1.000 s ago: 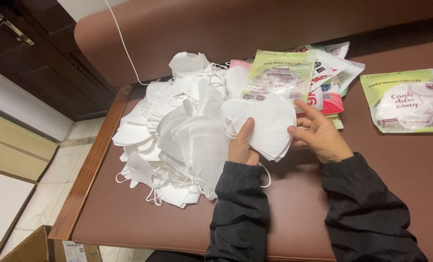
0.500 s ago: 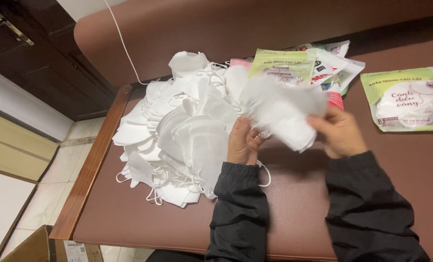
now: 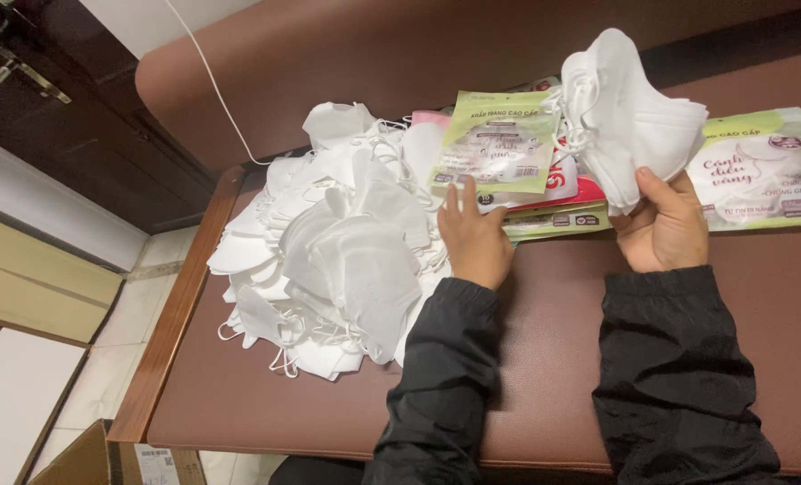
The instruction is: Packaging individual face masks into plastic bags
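My right hand [image 3: 663, 221] holds a small stack of folded white face masks [image 3: 627, 112] raised above the brown table [image 3: 544, 359]. My left hand [image 3: 472, 238] grips the lower edge of a flat green-and-white mask packet [image 3: 495, 142] that lies on top of other packets. A large loose pile of white masks [image 3: 337, 242] with ear loops covers the table's left part, just left of my left hand. Both arms wear black sleeves.
More packets lie behind the hands: a pink-red one [image 3: 573, 190] and a green-white one [image 3: 764, 171] at the right. A brown padded bench back [image 3: 373, 54] runs behind the table. A white cable [image 3: 212, 85] hangs down it. A cardboard box [image 3: 104, 458] stands on the floor at lower left.
My right hand has lifted the masks up and to the right, off the table. My left hand let go of them and moved up onto the green packet.
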